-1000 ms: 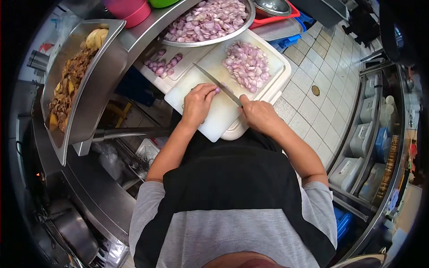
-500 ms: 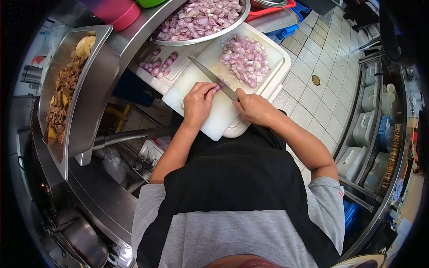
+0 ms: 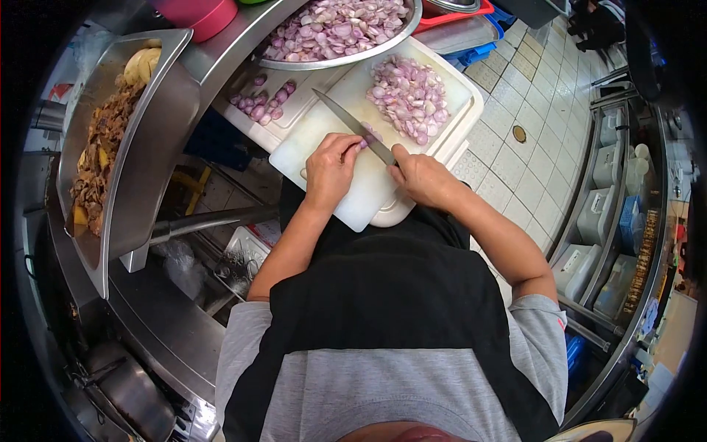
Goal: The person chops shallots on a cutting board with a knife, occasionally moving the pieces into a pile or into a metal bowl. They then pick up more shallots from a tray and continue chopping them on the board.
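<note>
My right hand [image 3: 425, 179] is closed round the handle of a kitchen knife [image 3: 346, 118], whose blade points away to the upper left across the white cutting board [image 3: 353, 199]. Against the blade, the pinched fingers of my left hand [image 3: 329, 168] hold a small purple shallot [image 3: 364, 143], partly hidden by the fingertips. Just beyond the knife lies a heap of sliced shallots [image 3: 409, 96]. Several whole peeled shallots [image 3: 265, 107] sit on the pale tray to the far left of the board.
A large steel bowl [image 3: 417, 20] full of sliced shallots stands behind the board. At left, a deep steel pan [image 3: 158, 110] holds brown cooked food. Red and blue trays [image 3: 471, 33] are at the back right. Tiled floor [image 3: 501, 155] and a rack of containers [image 3: 596, 210] lie to the right.
The whole view has shifted slightly. Both hands stay at the same place on the board, the left pinching the shallot and the right gripping the knife.
</note>
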Demonstrator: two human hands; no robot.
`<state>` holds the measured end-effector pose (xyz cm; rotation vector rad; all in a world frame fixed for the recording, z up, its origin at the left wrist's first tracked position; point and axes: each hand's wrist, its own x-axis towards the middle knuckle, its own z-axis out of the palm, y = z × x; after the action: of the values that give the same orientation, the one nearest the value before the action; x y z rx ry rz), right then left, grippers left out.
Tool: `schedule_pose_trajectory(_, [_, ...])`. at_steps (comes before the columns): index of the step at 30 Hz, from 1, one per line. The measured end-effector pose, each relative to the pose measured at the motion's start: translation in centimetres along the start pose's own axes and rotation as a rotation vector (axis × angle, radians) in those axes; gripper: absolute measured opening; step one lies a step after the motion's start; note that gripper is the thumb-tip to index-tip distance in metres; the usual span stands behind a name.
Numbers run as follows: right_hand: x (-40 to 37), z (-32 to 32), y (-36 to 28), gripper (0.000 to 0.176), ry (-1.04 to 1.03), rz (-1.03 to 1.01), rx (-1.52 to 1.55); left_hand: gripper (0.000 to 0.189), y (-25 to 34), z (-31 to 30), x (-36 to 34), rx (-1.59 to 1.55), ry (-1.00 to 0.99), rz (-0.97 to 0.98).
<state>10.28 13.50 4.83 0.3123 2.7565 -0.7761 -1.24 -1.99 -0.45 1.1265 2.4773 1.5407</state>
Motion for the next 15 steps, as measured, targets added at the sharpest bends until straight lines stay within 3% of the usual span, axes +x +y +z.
schedule_pose_trajectory(6, [-0.9, -4.4, -1.6, 0.028, -0.09, -0.03, -0.116, 0.013, -0.1, 0.1, -0.2, 0.026, 0.0, 0.013])
schedule_pose_trajectory(15, [0.1, -0.4, 0.0, 0.029, -0.016, -0.006, -0.015, 0.013, -0.3, 0.1, -0.2, 0.016, 0.002, 0.004])
